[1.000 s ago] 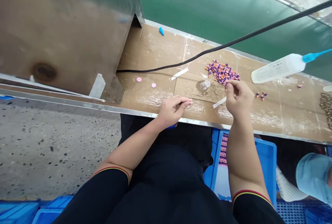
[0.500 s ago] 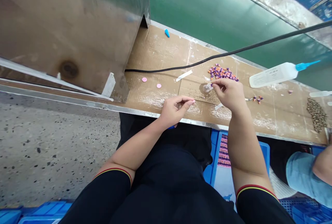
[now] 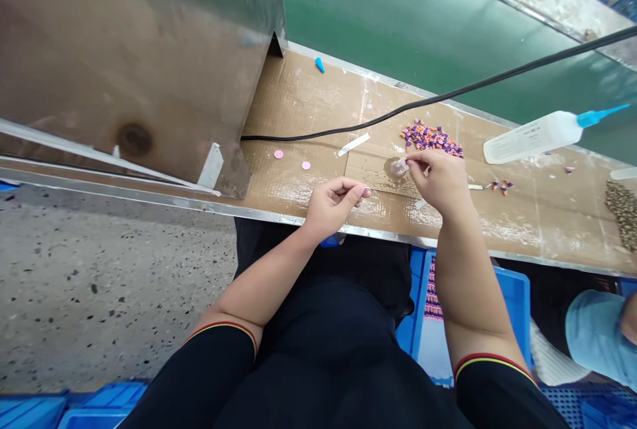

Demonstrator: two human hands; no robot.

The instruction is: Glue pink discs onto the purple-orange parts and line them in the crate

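Note:
My left hand (image 3: 332, 207) is closed in a pinch above the front of the cardboard-covered bench, with a small pink piece (image 3: 367, 191) between thumb and fingertips. My right hand (image 3: 444, 180) also pinches, its fingertips on a tiny purple piece (image 3: 407, 161). That piece is right at a whitish, see-through blob (image 3: 398, 166) on the cardboard; whether they touch I cannot tell. Just behind the right hand lies a pile of small purple and orange pieces (image 3: 430, 135). Two pink discs, one a flat pink disc (image 3: 306, 165), lie left of my hands.
A black cable (image 3: 348, 128) crosses the bench. At right lie a clear bottle with a blue nozzle (image 3: 535, 138) and a heap of brownish bits (image 3: 622, 210). A metal housing (image 3: 134, 71) stands left. Below the bench edge, a blue crate (image 3: 515, 296) holds rows of pink-purple pieces. Another person sits at right.
The view has shifted slightly, so things at the right appear farther right. Both hands keep their pinches in nearly the same places.

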